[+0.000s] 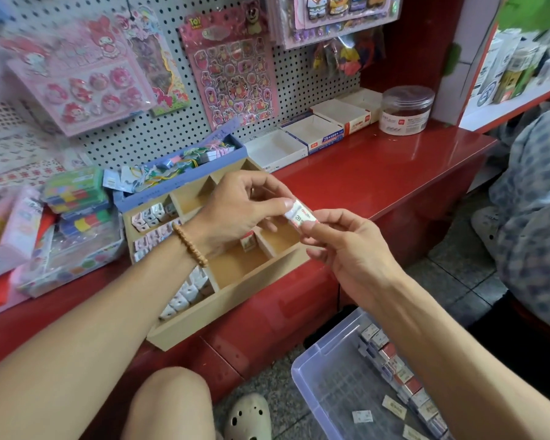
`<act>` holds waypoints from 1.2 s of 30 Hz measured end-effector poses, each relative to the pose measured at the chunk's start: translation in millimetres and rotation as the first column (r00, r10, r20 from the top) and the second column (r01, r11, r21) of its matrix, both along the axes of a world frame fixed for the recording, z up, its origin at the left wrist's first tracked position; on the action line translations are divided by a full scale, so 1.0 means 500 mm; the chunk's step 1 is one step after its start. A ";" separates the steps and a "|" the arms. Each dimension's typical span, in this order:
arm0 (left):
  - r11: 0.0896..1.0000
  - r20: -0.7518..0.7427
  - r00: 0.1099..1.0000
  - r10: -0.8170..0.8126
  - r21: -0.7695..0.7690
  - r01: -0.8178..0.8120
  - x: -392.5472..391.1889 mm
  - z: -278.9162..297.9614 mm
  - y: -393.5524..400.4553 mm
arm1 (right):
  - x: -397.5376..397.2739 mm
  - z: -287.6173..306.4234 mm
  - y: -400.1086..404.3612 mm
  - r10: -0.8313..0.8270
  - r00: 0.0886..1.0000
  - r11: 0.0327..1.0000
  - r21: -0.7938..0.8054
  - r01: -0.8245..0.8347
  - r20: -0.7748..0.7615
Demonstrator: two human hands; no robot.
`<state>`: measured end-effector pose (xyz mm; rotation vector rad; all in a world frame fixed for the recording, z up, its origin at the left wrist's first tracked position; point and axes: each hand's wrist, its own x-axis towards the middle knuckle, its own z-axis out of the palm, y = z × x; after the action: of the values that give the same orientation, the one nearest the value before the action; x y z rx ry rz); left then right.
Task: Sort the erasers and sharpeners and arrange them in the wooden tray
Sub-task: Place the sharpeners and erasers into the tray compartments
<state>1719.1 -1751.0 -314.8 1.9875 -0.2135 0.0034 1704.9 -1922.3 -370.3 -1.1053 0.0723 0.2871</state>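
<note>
A white 2B eraser [300,215] with a red-printed wrapper is pinched between my two hands above the wooden tray [235,290]. My left hand [242,208], with a bead bracelet on its wrist, grips the eraser's left end. The eraser's right end is held by the fingertips of my right hand [346,246]. The tray sits on the red counter [378,176]. Its left compartments hold rows of small white and pink sharpeners [151,217]. One eraser [248,242] stands alone in a middle compartment.
A clear plastic bin [327,373] on the floor at lower right holds several more erasers [397,366]. Empty white boxes [277,150] and a clear jar [405,111] line the counter's back. Sticker packs hang on the pegboard. A person sits at the right.
</note>
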 end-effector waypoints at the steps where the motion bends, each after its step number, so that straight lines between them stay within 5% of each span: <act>1: 1.000 -0.010 1.000 -0.003 -0.004 0.003 -0.010 0.008 0.008 | -0.008 0.004 0.011 0.002 1.000 1.000 0.013 -0.002 0.007; 5: 0.994 -0.035 0.998 -0.048 0.097 0.051 -0.032 0.032 0.047 | -0.033 0.030 0.046 0.042 0.997 0.999 -0.015 -0.041 0.066; 9: 0.978 -0.003 0.999 -0.045 0.204 0.045 -0.043 0.036 0.086 | -0.051 0.042 0.060 0.097 0.990 0.976 -0.204 -0.075 0.098; 15: 0.824 0.084 0.996 0.007 0.564 -0.053 -0.020 -0.031 0.123 | -0.046 0.033 0.010 -0.066 0.997 0.957 -0.282 0.073 0.033; 30: 0.600 0.273 0.956 -0.106 0.784 -0.157 0.030 -0.129 0.109 | -0.067 -0.041 -0.087 -0.159 0.987 0.876 -0.465 0.129 -0.026; 36: 0.587 0.249 0.960 -0.129 0.800 -0.128 0.035 -0.123 0.111 | -0.073 -0.043 -0.097 -0.124 0.992 0.829 -0.549 0.111 0.013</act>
<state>1736.6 -1695.5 -376.6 2.9297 -0.4675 0.2350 1668.5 -1971.0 -391.9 -1.6664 0.2566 0.1684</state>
